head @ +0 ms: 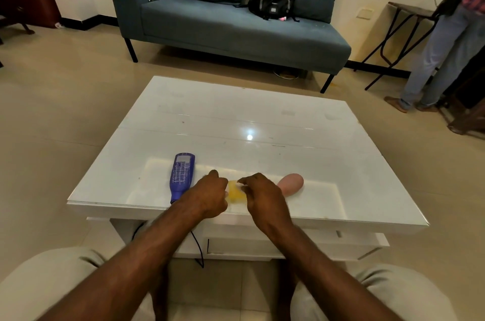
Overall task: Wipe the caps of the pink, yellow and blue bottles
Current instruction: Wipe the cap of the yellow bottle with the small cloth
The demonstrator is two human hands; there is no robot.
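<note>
Down near the front edge of the glossy white glass-topped table (pixel 262 115), both hands meet over a soft yellow plastic bottle (pixel 236 192) lying on its side. The left hand (pixel 207 196) curls loosely beside the bottle's near end, and the right hand (pixel 265 194) is bent over its other side, fingers (pixel 245 182) drawn in and pinching something small and pale at the bottle's top; whether that is a cloth cannot be told. How firmly either hand grips the bottle is hidden by the knuckles. Just left of the left hand lies a smooth blue plastic bottle (pixel 181 176) with a printed label, flat on its side, its narrow neck towards the table's edge. Just right of the right hand a rounded, matte pink bottle (pixel 291 182) lies partly hidden behind the wrist. No cap of any bottle can be made out.
</note>
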